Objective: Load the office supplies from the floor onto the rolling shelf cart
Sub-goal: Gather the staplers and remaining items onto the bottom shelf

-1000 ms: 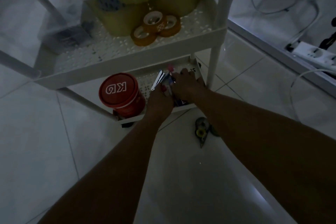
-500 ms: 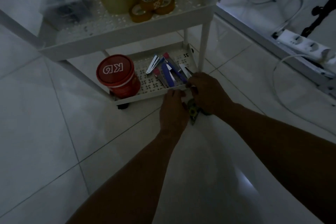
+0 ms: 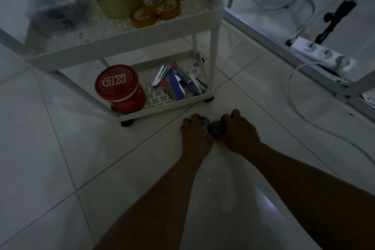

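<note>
Nearest to the camera, two bare forearms reach forward over the tiled floor [image 3: 60,148]. The left hand [image 3: 195,138] is down on the floor, its fingers curled round a small round thing with a pale top, which seems to be a tape dispenser [image 3: 204,123]; so this grip is clamped on it. Just to the right, the right hand [image 3: 238,134] has its fingers curled over a second, darker round dispenser [image 3: 217,128], and this grip also is closed on its thing. The two dispensers touch or almost touch each other (the light is too dim to tell which), and both are on the floor, just in front of the cart.

Behind the hands stands the white rolling cart [image 3: 215,46]. On its bottom shelf [image 3: 162,105], at the left, there is a red tub [image 3: 121,89] with a red lid and white letters. To the right of it, on the same shelf, lies a loose heap of staplers and cutters [image 3: 178,83], some silver, some blue, some with pink ends. On the shelf above, near the right post, three small brown tape rolls [image 3: 156,10] lie together, touching each other. Behind them stand big yellowish tape rolls [image 3: 121,4], and far left there is a dark thing under clear plastic, which I cannot identify.

Far right, a white power strip [image 3: 320,55] lies on the floor with a white cable [image 3: 292,87] curving near it.
</note>
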